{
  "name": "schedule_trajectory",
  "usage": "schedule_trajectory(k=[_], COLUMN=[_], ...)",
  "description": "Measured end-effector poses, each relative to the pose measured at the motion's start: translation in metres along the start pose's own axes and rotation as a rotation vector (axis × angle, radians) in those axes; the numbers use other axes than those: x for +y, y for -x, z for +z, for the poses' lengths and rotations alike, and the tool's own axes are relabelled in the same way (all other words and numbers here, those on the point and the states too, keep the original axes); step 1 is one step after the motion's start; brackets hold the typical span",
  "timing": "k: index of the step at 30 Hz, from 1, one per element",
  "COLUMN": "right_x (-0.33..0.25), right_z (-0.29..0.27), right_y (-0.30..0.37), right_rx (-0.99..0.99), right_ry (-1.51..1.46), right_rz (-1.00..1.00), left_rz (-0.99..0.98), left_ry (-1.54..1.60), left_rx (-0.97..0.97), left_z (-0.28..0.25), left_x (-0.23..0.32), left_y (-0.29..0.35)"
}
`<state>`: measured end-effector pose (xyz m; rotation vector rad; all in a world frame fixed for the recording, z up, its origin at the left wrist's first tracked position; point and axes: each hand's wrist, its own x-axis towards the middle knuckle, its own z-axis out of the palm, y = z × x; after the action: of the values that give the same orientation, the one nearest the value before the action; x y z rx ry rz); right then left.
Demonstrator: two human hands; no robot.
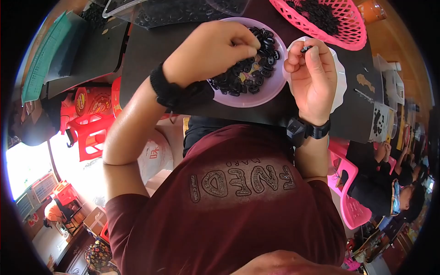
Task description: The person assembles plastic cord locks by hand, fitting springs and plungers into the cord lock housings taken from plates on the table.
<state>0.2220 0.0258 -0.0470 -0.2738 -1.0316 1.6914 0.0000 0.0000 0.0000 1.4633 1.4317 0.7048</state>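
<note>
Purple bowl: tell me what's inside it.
The purple bowl holds a heap of small black rings. The left hand reaches into it and covers the bowl's upper left, so what lies under the fingers is hidden.

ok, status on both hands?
Left hand reaching into pale bowl of black rings. Right hand pinching one ring over white dish. Nothing blocking.

Pink basket (pixel 337 27) cut off by top edge (contents blurred).

Glossy black plastic rings (pixel 247 75), smooth translucent plastic bowl (pixel 268 94), pink plastic mesh basket (pixel 348 34)
</note>
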Motion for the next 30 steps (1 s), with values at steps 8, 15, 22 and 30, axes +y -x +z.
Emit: schedule_trajectory(k=[8,15,22,30], right_x=[-0.004,-0.006,-0.010,-0.014], right_z=[0.004,0.003,0.004,0.021], right_y=[0.012,0.018,0.023,0.019], right_rx=[0.173,0.146,0.166,0.121], right_ry=[0.171,0.224,0.359,0.340], right_rz=[0.107,0.142,0.150,0.190], left_rz=[0.423,0.384,0.041,0.044], left_ry=[-0.824,-0.767,0.097,0.715], left_rx=[-0.137,-0.161,-0.186,-0.096], left_z=[0.030,0.032,0.018,0.038], left_x=[-0.022,-0.022,-0.012,-0.006], left_y=[-0.016,-0.016,0.006,0.022])
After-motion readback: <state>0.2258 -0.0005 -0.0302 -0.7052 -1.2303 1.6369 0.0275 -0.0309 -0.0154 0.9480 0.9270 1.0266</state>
